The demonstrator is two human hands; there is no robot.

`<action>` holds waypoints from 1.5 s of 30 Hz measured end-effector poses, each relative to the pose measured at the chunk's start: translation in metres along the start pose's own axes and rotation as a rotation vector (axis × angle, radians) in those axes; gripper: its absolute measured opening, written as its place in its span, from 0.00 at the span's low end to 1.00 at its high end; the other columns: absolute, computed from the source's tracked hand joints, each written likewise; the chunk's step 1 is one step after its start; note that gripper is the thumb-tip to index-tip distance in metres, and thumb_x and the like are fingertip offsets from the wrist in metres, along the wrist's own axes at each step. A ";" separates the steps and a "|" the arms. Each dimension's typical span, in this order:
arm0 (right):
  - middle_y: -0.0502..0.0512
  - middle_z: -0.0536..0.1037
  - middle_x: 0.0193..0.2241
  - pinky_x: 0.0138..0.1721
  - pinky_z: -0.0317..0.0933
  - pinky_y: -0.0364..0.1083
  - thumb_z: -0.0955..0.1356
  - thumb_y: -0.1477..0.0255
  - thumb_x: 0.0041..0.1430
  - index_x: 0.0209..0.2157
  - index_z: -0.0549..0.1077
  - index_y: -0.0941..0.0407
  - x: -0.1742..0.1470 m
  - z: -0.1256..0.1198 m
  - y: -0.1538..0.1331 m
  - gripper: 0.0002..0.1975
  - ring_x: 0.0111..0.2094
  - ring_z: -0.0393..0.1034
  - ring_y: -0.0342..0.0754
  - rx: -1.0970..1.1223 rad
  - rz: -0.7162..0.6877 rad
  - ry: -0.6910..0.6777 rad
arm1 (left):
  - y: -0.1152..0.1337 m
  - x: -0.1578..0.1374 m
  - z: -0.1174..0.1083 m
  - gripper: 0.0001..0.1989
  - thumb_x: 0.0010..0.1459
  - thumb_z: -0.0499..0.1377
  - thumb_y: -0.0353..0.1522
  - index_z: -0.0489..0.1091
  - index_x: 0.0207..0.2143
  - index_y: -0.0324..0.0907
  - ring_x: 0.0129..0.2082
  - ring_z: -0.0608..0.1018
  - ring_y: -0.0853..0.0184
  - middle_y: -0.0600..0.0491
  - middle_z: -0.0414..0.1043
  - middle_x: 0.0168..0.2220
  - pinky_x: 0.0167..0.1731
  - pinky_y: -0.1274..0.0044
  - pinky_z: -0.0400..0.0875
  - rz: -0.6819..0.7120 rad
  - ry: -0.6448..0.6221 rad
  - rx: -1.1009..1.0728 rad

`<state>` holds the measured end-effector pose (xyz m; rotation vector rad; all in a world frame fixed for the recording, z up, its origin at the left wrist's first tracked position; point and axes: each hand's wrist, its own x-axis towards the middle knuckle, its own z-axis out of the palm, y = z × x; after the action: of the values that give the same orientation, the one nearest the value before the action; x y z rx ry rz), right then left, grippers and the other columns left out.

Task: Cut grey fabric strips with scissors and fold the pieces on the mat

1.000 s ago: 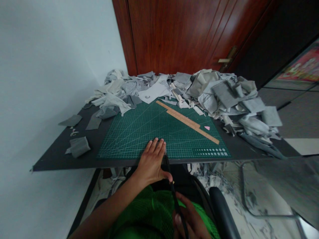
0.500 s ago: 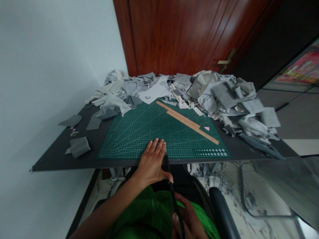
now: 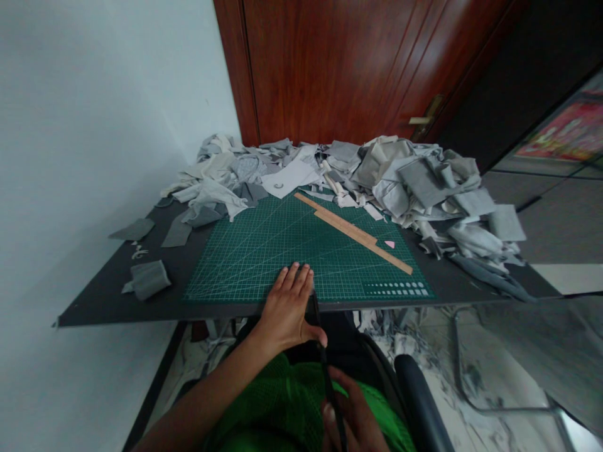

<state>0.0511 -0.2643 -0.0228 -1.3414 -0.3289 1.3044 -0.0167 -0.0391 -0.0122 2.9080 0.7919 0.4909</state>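
My left hand lies flat across the near edge of the green cutting mat, palm down. Its fingers stretch forward, side by side, and the thumb points right, against a long thin black thing. That black thing runs from beside the left fingertips, over the table edge, down to my right hand. My right hand is closed on its lower end, low in front of the green garment. Its exact kind cannot be made out from this angle.
Two wooden rulers lie slantwise on the mat, with a small pink piece beside them. Grey and white fabric scraps are heaped along the back and right. A folded grey cloth lies at left. A chair armrest is near my right.
My right hand has shifted slightly to the left with the lower end of the black thing. My left hand stays in place on the mat. The view has turned very slightly.
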 end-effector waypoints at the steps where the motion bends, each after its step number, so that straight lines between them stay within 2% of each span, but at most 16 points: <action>1: 0.45 0.73 0.23 0.21 0.60 0.41 0.74 0.40 0.50 0.54 0.69 0.53 0.001 0.000 0.001 0.40 0.17 0.64 0.41 0.001 -0.006 0.007 | 0.000 0.000 0.000 0.66 0.48 0.44 0.74 0.58 0.69 0.28 0.73 0.54 0.41 0.33 0.56 0.71 0.71 0.56 0.44 0.000 0.000 0.000; 7: 0.45 0.72 0.23 0.20 0.55 0.41 0.73 0.37 0.47 0.53 0.67 0.53 0.005 0.001 0.010 0.42 0.16 0.61 0.40 -0.016 -0.029 0.045 | 0.000 -0.001 0.001 0.68 0.46 0.44 0.75 0.59 0.69 0.27 0.72 0.54 0.42 0.33 0.57 0.70 0.71 0.56 0.45 0.007 0.023 0.007; 12: 0.43 0.71 0.20 0.19 0.51 0.40 0.75 0.40 0.47 0.51 0.65 0.51 0.009 -0.002 0.014 0.39 0.15 0.57 0.40 0.067 0.009 -0.004 | 0.000 -0.001 0.001 0.69 0.46 0.40 0.75 0.58 0.69 0.26 0.72 0.55 0.42 0.33 0.56 0.70 0.71 0.56 0.44 0.012 0.035 -0.007; 16: 0.41 0.68 0.18 0.18 0.49 0.39 0.75 0.41 0.49 0.50 0.65 0.50 0.011 -0.004 0.009 0.37 0.14 0.54 0.39 0.115 0.008 -0.061 | 0.000 -0.001 0.001 0.69 0.47 0.40 0.75 0.57 0.69 0.26 0.73 0.54 0.42 0.32 0.55 0.71 0.71 0.57 0.43 0.009 0.028 -0.007; 23: 0.39 0.64 0.18 0.18 0.48 0.39 0.75 0.40 0.49 0.51 0.67 0.50 0.011 -0.001 -0.001 0.37 0.13 0.51 0.37 0.062 0.049 -0.035 | -0.001 -0.001 0.004 0.70 0.46 0.39 0.75 0.57 0.69 0.24 0.73 0.54 0.43 0.32 0.55 0.71 0.72 0.57 0.41 0.001 0.024 -0.012; 26: 0.41 0.68 0.22 0.17 0.48 0.38 0.74 0.40 0.49 0.51 0.66 0.50 0.011 0.003 -0.003 0.37 0.14 0.50 0.35 0.052 0.062 -0.015 | -0.001 -0.001 0.004 0.73 0.43 0.37 0.76 0.57 0.69 0.24 0.73 0.54 0.43 0.32 0.55 0.71 0.72 0.58 0.41 0.006 0.031 -0.012; 31: 0.46 0.74 0.27 0.16 0.48 0.39 0.74 0.39 0.49 0.52 0.67 0.51 0.007 0.006 -0.007 0.39 0.14 0.55 0.36 -0.006 0.064 0.029 | -0.001 -0.001 0.004 0.72 0.44 0.37 0.76 0.57 0.69 0.24 0.73 0.55 0.43 0.31 0.56 0.70 0.72 0.58 0.42 0.007 0.039 -0.001; 39: 0.44 0.74 0.25 0.15 0.51 0.37 0.73 0.38 0.48 0.51 0.70 0.49 0.006 0.010 -0.022 0.38 0.13 0.56 0.35 -0.068 0.077 0.052 | 0.000 -0.002 0.005 0.71 0.44 0.36 0.76 0.58 0.69 0.26 0.72 0.55 0.43 0.32 0.57 0.70 0.71 0.58 0.43 0.003 0.060 -0.016; 45: 0.46 0.77 0.27 0.15 0.49 0.36 0.73 0.37 0.47 0.53 0.67 0.51 0.008 0.013 -0.016 0.42 0.13 0.55 0.34 -0.039 0.073 0.054 | 0.000 -0.002 0.005 0.70 0.46 0.36 0.75 0.58 0.69 0.26 0.72 0.55 0.44 0.33 0.58 0.70 0.71 0.58 0.44 0.011 0.073 -0.004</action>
<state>0.0513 -0.2472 -0.0097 -1.4304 -0.2713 1.3252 -0.0170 -0.0397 -0.0173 2.9075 0.7828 0.6026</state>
